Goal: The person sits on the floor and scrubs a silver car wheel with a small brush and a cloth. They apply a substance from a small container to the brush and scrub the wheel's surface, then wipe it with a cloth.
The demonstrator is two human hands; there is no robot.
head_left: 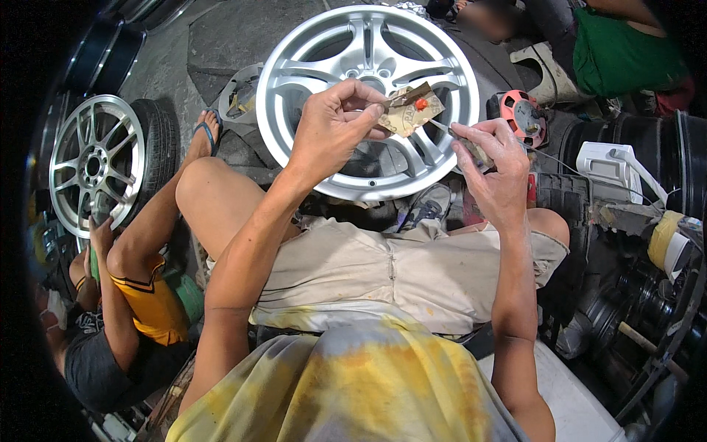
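My left hand pinches a small tan piece of sandpaper between thumb and fingers, its printed backing showing. On that piece sits a small orange-red blob, paste-like in look. My right hand is closed around a small tool with a brownish handle. A thin pale tip points from it toward the sandpaper; its exact kind is partly hidden by my fingers. Below both hands lies a silver alloy wheel, face up in front of my knees.
At left a person handles another silver wheel beside a tire. A person in green is at upper right. A red-and-black round device, a white plastic container and dark rims stand at right.
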